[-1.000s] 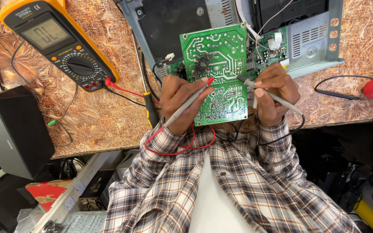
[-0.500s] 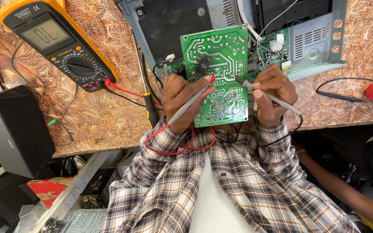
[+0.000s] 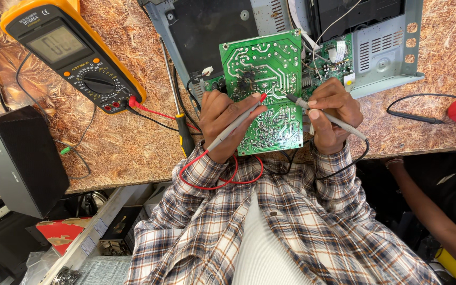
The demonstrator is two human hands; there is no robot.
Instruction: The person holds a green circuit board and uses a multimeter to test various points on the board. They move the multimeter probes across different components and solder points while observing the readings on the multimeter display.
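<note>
Green board point(image 3: 264, 89) sits propped at 12 o'clock from the person, solder side up, in front of a grey chassis point(image 3: 383, 58). Left hand point(image 3: 222, 119) is pinched around the red probe point(image 3: 236, 124), tip touching the board near its middle. Right hand point(image 3: 331, 113) grips the black probe point(image 3: 325, 116), tip on the board's right edge. Both hands also steady the board. Orange meter point(image 3: 75, 53) lies at 10 o'clock on the wood bench point(image 3: 122, 142), with a screwdriver point(image 3: 183, 132) just left of the left hand.
</note>
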